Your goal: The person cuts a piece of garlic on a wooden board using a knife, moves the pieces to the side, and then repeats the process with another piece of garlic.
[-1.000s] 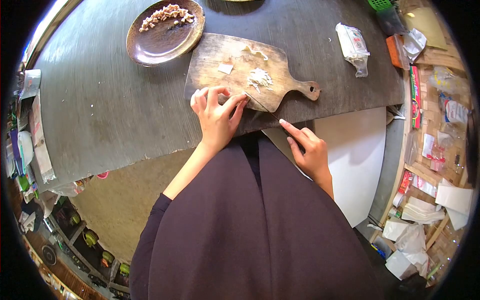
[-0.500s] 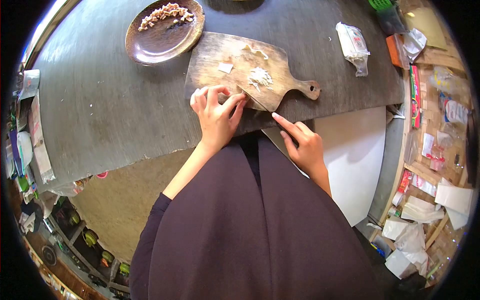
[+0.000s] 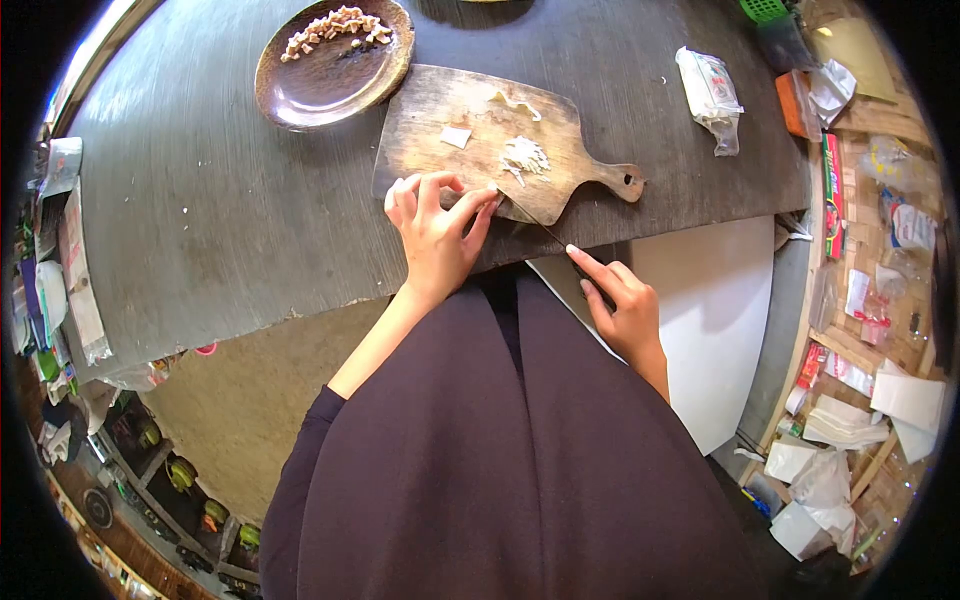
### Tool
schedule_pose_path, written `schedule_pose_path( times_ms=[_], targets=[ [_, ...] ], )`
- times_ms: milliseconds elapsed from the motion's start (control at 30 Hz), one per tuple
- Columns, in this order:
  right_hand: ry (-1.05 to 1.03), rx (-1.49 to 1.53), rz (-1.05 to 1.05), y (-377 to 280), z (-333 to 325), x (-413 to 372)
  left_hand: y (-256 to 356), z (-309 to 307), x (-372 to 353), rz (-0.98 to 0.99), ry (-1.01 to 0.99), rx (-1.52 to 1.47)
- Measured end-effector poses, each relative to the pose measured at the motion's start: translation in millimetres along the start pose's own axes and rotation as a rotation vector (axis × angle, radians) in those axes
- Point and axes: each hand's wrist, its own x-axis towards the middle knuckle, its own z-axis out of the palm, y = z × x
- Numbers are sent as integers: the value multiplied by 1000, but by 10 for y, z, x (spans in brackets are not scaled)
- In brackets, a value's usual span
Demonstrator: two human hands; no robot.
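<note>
A wooden cutting board (image 3: 430, 110) with a handle lies at the table's near edge. My right hand (image 3: 622, 305) grips a knife (image 3: 537, 221), index finger stretched along it, with the blade reaching left to the board's near edge. There my left hand (image 3: 436, 240) rests with curled fingers, thumb and fingertips close to the knife tip. Whatever they pinch is mostly hidden. On the board are a heap of thin pale strips (image 3: 525, 157), a flat white square piece (image 3: 456, 137) and a curved pale scrap (image 3: 516, 104).
Behind the board at left, a brown plate (image 3: 320, 105) holds small pinkish cubes (image 3: 345, 22) and some dark bits. A white plastic package (image 3: 710, 95) lies on the dark table (image 3: 220, 230) at right. Wrappers and papers (image 3: 845, 420) cover a woven surface along the right side.
My right hand has drawn back slightly to the right and toward me with the knife, so more blade shows. My left hand stays nearly in place on the board's edge.
</note>
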Motion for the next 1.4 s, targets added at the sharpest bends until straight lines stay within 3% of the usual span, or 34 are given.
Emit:
schedule_pose_path(
  times_ms=[1133,1400],
  targets=[
    [-40,-63,27,-164,145,236,-14,6,-5,1,6,-22],
    [-13,-23,24,-10,10,-91,-11,3,-4,6,13,-28]
  ],
)
